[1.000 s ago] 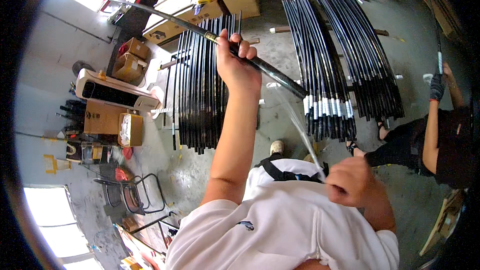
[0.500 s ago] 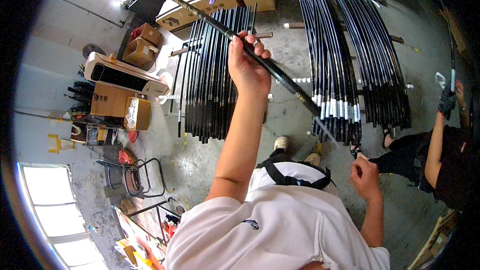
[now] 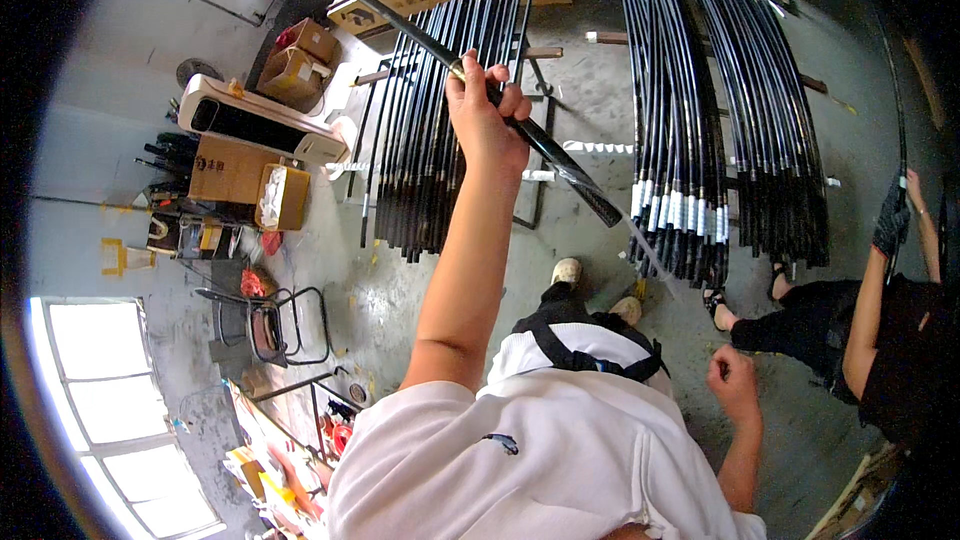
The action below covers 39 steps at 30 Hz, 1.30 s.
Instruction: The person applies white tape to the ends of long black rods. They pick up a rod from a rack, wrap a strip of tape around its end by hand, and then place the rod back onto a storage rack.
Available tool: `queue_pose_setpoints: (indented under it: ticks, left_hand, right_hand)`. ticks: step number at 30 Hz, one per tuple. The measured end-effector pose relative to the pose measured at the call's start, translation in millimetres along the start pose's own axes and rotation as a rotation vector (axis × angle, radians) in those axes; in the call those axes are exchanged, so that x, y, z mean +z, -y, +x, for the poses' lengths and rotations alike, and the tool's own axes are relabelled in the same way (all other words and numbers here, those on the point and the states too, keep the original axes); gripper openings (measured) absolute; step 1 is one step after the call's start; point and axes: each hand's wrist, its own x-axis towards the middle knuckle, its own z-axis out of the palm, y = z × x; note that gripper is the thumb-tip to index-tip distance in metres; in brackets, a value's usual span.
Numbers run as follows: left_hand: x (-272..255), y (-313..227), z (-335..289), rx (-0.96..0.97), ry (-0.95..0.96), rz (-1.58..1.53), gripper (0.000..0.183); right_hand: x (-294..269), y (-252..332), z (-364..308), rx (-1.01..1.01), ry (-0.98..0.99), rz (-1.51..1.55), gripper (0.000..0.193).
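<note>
My left hand (image 3: 487, 120) is raised over the middle of the scene, its fingers wrapped round a black fishing rod (image 3: 545, 145). The rod slants from the upper left down to its thicker end at the right. Thin clear plastic film (image 3: 650, 252) trails from that end toward the lower right. My right hand (image 3: 735, 380) is low at the right, apart from the rod, with its fingers curled in. Whatever may be inside them is hidden.
Several black rods lie in rows on low racks: a left bundle (image 3: 430, 140), a middle bundle (image 3: 675, 120) and a right bundle (image 3: 765, 120). At the right, a co-worker's gloved hand (image 3: 890, 225) holds another rod. Cardboard boxes (image 3: 235, 170) and a chair (image 3: 290, 325) stand left.
The rod's thick end has shifted left and slightly up, and the film hangs longer below it. My right hand has dropped a little. The co-worker's hand and rod have moved lower.
</note>
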Motion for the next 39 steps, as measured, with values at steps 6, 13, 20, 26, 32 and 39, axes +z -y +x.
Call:
queue_pose_setpoints:
  ticks: [6,13,20,26,32,39]
  left_hand:
    - [-22.1,8.5,1.2,0.169,-0.159,0.165,0.018]
    - [-74.1,-12.3,-1.2,0.136,-0.076,0.414,0.024]
    - [-209.8,-4.9,-6.0,-0.039,-0.235,0.969,0.019]
    - [-325.9,22.8,23.6,0.054,-0.237,1.555,0.032]
    - [-387.4,57.6,86.0,-0.074,-0.254,1.771,0.038]
    - [-448.1,69.3,136.6,-0.269,-0.202,1.940,0.036]
  right_hand:
    - [4.9,-20.8,-8.5,0.058,0.088,-0.098,0.012]
    - [0.9,-81.8,-39.9,0.425,0.379,0.002,0.012]
    - [33.7,-217.7,-114.5,1.182,0.568,-0.377,0.025]
    - [31.9,-309.6,-125.5,1.413,0.362,-0.053,0.016]
    - [75.2,-176.7,-47.1,0.874,-0.119,0.364,0.003]
    - [129.5,-64.8,-2.1,0.900,0.074,0.230,0.007]
